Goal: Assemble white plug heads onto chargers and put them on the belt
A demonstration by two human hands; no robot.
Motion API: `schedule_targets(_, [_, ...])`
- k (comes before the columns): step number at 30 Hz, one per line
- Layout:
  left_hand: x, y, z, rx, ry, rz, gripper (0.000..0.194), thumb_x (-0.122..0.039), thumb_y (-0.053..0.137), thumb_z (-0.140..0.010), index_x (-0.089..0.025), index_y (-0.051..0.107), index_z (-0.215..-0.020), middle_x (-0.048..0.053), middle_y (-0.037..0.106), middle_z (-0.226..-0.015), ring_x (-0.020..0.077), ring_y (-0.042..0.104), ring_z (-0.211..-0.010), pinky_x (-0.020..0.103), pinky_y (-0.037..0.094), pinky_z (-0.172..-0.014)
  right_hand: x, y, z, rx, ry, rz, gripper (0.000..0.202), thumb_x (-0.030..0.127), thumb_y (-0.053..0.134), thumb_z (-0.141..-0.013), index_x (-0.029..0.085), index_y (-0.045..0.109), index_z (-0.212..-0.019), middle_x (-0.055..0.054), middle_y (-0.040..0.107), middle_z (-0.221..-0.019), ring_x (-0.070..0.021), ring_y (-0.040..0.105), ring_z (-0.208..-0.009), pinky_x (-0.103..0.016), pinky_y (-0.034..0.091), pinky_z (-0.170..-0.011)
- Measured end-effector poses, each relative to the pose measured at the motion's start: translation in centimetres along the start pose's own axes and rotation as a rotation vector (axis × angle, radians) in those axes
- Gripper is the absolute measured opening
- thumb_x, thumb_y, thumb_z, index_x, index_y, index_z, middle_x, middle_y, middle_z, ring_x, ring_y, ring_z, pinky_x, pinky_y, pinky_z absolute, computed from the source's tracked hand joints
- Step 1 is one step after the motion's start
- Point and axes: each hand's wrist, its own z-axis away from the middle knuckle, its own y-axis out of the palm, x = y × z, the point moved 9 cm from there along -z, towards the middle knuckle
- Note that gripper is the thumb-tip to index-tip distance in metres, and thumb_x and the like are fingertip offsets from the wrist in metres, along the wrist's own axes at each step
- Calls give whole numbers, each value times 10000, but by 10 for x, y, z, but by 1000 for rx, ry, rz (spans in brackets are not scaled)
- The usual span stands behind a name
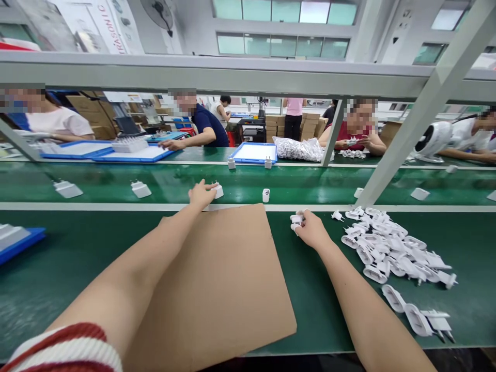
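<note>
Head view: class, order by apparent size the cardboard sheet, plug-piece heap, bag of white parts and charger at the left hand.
1. Cardboard sheet
2. Plug-piece heap
3. Bag of white parts
4. Charger at the left hand

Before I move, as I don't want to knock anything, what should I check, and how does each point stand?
1. Right hand holds a white part: ok.
2. Left hand is at a charger on the belt: ok.
3. Left grip is firm: cannot tell; the fingers hide much of the contact.
4. Right hand is apart from the pile: ok, a gap shows.
5. Card is free of arms above it: not ok, the left forearm crosses over it.
6. Belt is stopped: cannot tell from one still.
</note>
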Motion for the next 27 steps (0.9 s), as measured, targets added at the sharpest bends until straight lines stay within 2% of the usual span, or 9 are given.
schedule_targets(2, [-13,-21,8,-199,1,-6,312,-295,651,-861,-235,825,-1112,111,643,-1452,391,479,-1438,577,323,-1232,2,-4,-2,-57,-1,-65,335,156,656,-797,151,718,-1126,-111,714,-1127,-199,689,-868,-317,536,-846])
schedule_targets(4, [-41,-20,19,-271,93,11,289,-313,605,-893,-226,825,-1059,88,707,-1330,343,508,-1387,514,343,-1220,1,-1,-3,-53,47,-219,207,172,620,-803,150,742,-969,-107,729,-1079,-209,706,-857,-339,560,-869])
schedule_targets(7, [-95,26,34,-40,273,56,396,-432,675,-877,-217,785,-1191,98,700,-1328,320,537,-1340,445,383,-1193,-4,17,-3,43,207,-676,179,164,552,-851,141,723,-900,-106,758,-916,-213,736,-812,-365,606,-856])
schedule_targets(10, [-127,81,47,222,239,78,753,-566,829,-746,-179,682,-1375,156,643,-1441,380,526,-1366,439,439,-1130,-2,32,1,118,311,-1053,223,162,487,-942,114,703,-910,-153,767,-889,-206,754,-795,-362,636,-835])
schedule_targets(12, [-136,106,54,338,156,103,699,-526,842,-756,-156,699,-1332,178,695,-1360,375,613,-1269,402,500,-1024,0,35,4,155,337,-1156,263,196,465,-1003,114,698,-914,-168,771,-897,-201,762,-805,-355,647,-839])
schedule_targets(14, [-145,116,59,383,125,134,492,-439,771,-844,-145,741,-1238,175,753,-1234,344,685,-1141,376,527,-933,0,35,6,172,356,-1185,248,220,491,-1023,126,695,-918,-158,773,-889,-196,767,-801,-345,656,-831])
schedule_targets(19, [-165,95,87,406,257,211,389,-364,668,-907,-204,741,-1255,94,766,-1242,293,702,-1106,350,535,-939,-4,26,5,111,398,-1181,136,118,564,-964,132,692,-920,-103,768,-812,-163,758,-755,-282,665,-764])
schedule_targets(24, [-171,63,164,627,465,409,331,-436,662,-894,-237,759,-1140,58,791,-1117,263,725,-994,355,568,-892,5,24,6,110,318,-1072,123,60,712,-808,147,707,-895,-73,783,-872,-146,755,-799,-252,642,-792])
schedule_targets(27, [-166,50,204,719,496,525,339,-474,664,-892,-247,753,-1128,63,784,-1128,262,729,-998,368,582,-892,16,22,12,104,236,-906,241,140,725,-759,169,730,-998,-25,758,-804,-128,701,-676,-237,593,-653])
